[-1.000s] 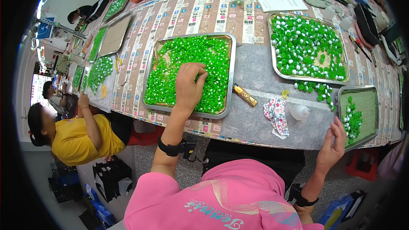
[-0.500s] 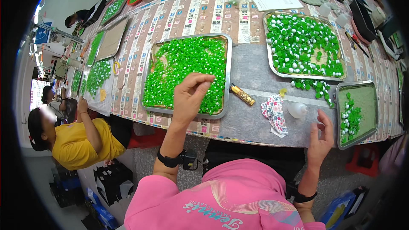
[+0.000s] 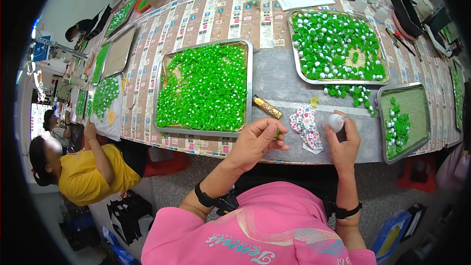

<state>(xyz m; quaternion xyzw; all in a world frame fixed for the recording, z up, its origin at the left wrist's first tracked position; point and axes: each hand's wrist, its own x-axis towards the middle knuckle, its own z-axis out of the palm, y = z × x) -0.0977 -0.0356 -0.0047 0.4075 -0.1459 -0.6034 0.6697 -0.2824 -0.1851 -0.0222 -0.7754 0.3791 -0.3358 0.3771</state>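
Since the earlier frames the left hand (image 3: 257,140) has lifted out of the tray of green pieces (image 3: 203,88) and drawn back toward the body, and the right hand (image 3: 343,140) has risen from beside the small tray (image 3: 405,118) to the edge of the surface (image 3: 274,76).

Between the left thumb and forefinger sits a small green piece (image 3: 277,133), pinched at the fingertips, the other fingers curled loosely under. The wrist is bent slightly, the forearm coming up from the lower edge with a black band at the wrist. The right hand is raised beside it, fingers closed around a small white rounded object (image 3: 336,121) held at the fingertips, its forearm nearly upright and also banded in black.

Between the two hands lies a flowered cloth (image 3: 305,123). Just beyond the left hand's fingertips rests a small gold-and-black tube (image 3: 267,107), touching nothing else. Beyond that and to the left is the big tray, nearly full of green pieces. Ahead of the right hand stands a second large tray (image 3: 338,46) of green and white pieces, some spilled onto the surface at its near edge. To the right of the right hand sits the small tray with a few pieces. Far left, another person in a yellow shirt (image 3: 88,176) sits at the same surface.
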